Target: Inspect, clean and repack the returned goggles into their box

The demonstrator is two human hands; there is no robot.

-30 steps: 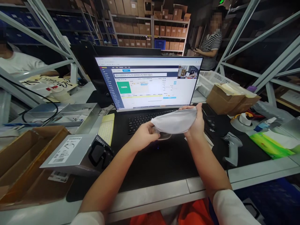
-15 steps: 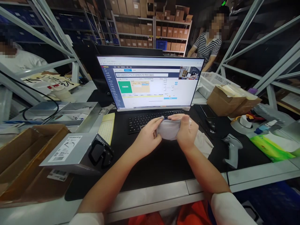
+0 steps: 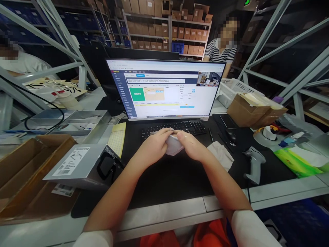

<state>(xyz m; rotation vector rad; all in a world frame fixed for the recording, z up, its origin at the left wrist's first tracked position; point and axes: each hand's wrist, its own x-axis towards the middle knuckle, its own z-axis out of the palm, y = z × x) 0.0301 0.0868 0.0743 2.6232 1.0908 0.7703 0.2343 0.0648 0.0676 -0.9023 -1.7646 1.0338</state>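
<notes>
Both of my hands hold a light grey, soft pouch (image 3: 174,146) just in front of the keyboard (image 3: 197,127). My left hand (image 3: 153,145) is closed round its left side, fingers over the top. At its right edge, my right hand (image 3: 192,145) grips with the thumb on top; some fingers are hidden behind it. What the pouch contains, if anything, is out of sight. A beige cloth (image 3: 221,156) lies flat on the black desk mat (image 3: 177,181), to the right of my right hand.
A lit monitor (image 3: 164,92) stands behind the keyboard. On the left are a grey box with a glasses picture (image 3: 77,164) and an open cardboard box (image 3: 31,161). A barcode scanner (image 3: 254,164), mouse (image 3: 230,136) and green packet (image 3: 295,159) lie right. Two people are beyond the desk.
My hands have moved left and slightly lower with the pouch, and less of it shows between them. A pen by the keyboard has come into view. The person behind has shifted left.
</notes>
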